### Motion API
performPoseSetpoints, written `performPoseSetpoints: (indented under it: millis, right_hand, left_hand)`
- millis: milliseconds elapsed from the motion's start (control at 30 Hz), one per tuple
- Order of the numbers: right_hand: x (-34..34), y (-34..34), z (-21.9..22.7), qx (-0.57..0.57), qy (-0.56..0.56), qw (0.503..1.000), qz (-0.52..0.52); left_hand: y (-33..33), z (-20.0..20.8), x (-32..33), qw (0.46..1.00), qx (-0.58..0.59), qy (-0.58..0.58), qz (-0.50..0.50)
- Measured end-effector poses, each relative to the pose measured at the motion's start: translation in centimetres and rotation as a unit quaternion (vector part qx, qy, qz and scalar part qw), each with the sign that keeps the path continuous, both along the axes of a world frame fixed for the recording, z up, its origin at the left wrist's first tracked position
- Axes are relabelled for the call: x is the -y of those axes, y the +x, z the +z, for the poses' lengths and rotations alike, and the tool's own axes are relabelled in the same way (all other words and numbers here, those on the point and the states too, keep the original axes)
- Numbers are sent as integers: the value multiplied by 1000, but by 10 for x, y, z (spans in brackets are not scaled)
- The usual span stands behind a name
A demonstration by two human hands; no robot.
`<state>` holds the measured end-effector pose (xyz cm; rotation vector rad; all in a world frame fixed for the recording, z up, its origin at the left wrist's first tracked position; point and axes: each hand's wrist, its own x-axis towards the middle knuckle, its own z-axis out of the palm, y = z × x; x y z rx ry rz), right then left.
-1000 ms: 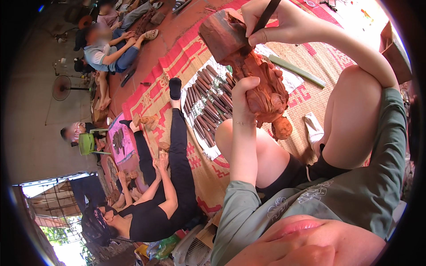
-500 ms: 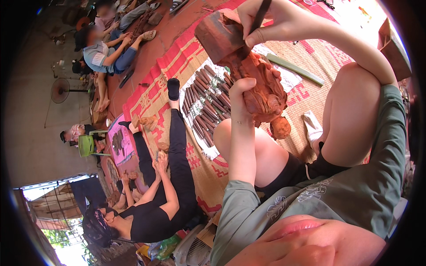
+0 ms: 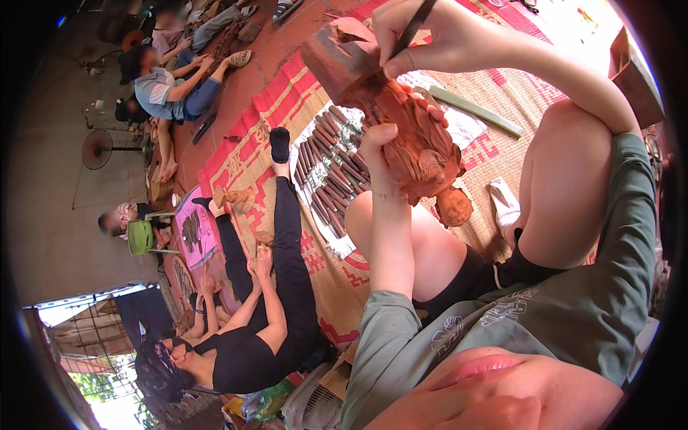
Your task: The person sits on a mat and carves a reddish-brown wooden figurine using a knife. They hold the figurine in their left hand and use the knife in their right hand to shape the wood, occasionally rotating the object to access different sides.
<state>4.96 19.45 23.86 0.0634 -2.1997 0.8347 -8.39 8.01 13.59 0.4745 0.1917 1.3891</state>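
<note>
My left hand (image 3: 383, 150) grips a reddish-brown carved wooden figure (image 3: 419, 154) round its body, thumb in front and fingertips showing on the far side. The figure hangs head down, its round head (image 3: 454, 207) toward my lap and its blocky base (image 3: 337, 61) up and to the left. In my right hand (image 3: 441, 39), closed in a pinch, is a slim dark carving chisel (image 3: 416, 29). Its lower end is near the edge between base and body; whether it touches the wood is hard to tell.
Several dark wooden-handled tools (image 3: 333, 161) lie in rows on a white cloth (image 3: 340, 240) over a patterned mat (image 3: 326, 279). A green strip (image 3: 476, 111) lies beyond the figure. A co-worker in black (image 3: 240, 358) sits to the left, legs stretched along the mat; other people sit farther off.
The figure's base has shifted left and slightly down, so the figure is turned a little. My right hand has moved left with the chisel.
</note>
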Motion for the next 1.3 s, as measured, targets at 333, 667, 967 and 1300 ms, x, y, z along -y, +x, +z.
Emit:
performPoseSetpoints:
  millis: [333, 667, 967, 1300]
  right_hand:
    - [1, 7, 9, 49, 15, 999, 10]
    - [2, 7, 3, 8, 33, 999, -14]
    - [2, 7, 5, 30, 42, 998, -43]
    - [-4, 13, 7, 20, 37, 998, -35]
  left_hand:
    - [7, 11, 11, 998, -30, -63, 3]
    - [7, 12, 7, 998, -36, -52, 0]
    - [10, 9, 8, 998, -14, -69, -7]
    - [9, -1, 4, 998, -4, -50, -33]
